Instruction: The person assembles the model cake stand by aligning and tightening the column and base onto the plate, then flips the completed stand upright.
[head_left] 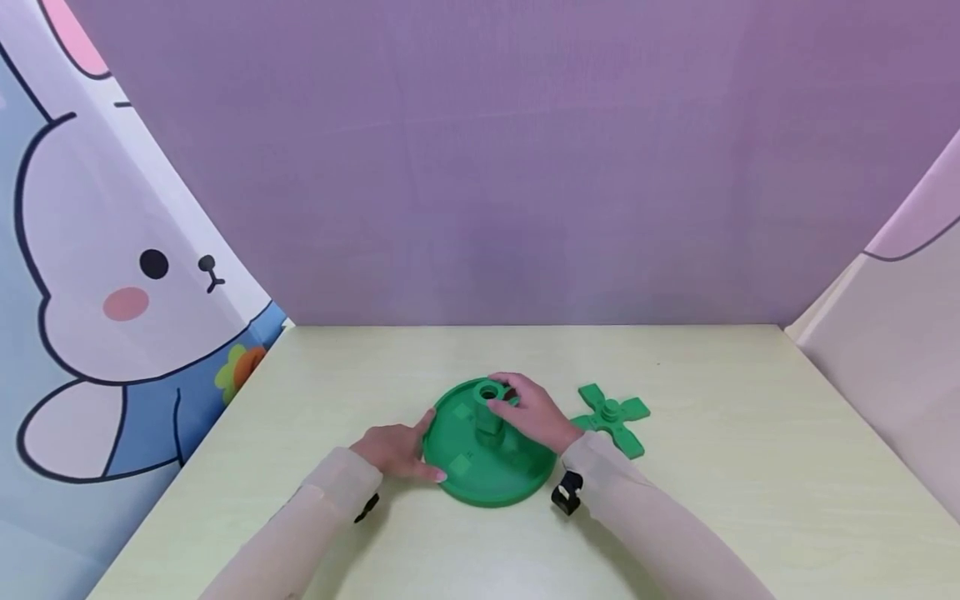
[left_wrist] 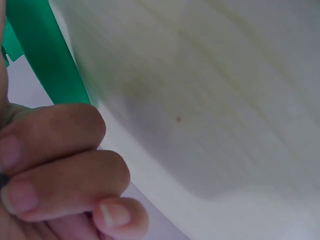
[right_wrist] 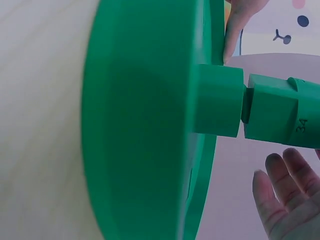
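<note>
A round green base (head_left: 487, 486) with a raised rim lies on the pale table. My left hand (head_left: 396, 450) holds its left edge, thumb and index finger spread along the rim; the other fingers are curled in the left wrist view. Over the middle of the base my right hand (head_left: 534, 412) pinches the top of an upright green post (head_left: 485, 414) between thumb and fingers. In the right wrist view that post (right_wrist: 272, 107), marked 34, lines up with a thicker green socket (right_wrist: 220, 100) on the base, a narrow neck showing between them.
To the right of the base lies a flat green cross-shaped piece (head_left: 611, 412) with a round stud at its centre, partly behind my right wrist. A purple panel (head_left: 525, 167) stands behind the table (head_left: 750, 467), and a cartoon-printed sheet (head_left: 82, 250) hangs at the left.
</note>
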